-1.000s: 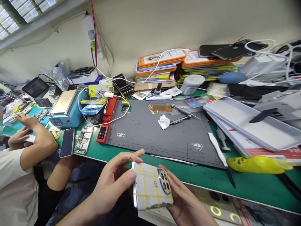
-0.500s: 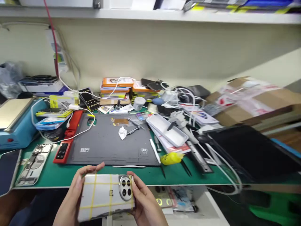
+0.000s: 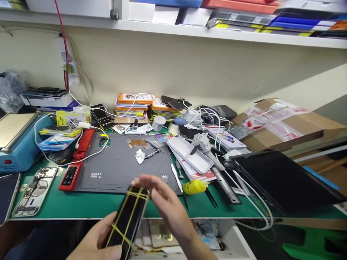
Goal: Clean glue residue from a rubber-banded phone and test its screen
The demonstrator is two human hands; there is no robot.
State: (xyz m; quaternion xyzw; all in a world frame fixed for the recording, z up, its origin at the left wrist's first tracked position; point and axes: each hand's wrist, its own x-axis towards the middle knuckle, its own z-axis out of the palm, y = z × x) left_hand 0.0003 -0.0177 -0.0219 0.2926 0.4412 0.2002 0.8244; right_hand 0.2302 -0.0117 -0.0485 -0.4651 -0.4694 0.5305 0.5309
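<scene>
A smartphone is held upright at a slant near the desk's front edge, its black screen facing me. Yellow rubber bands cross it lengthwise and widthwise. My left hand grips the lower part, thumb over the front edge of the screen. At the phone's upper right, my right hand has its fingers stretched out past the top end; whether it touches the phone I cannot tell. Beyond both hands lies a grey work mat with a crumpled white tissue and a screwdriver-like tool.
A phone with its inside exposed lies at left, near a blue machine. To the right are a yellow bottle, tweezers, a white tray and a large black panel. Below, a drawer stands pulled out.
The phone has been turned from its white camera side to its black screen side and stood up lengthwise. My right hand has left its side grip and opened near the top end.
</scene>
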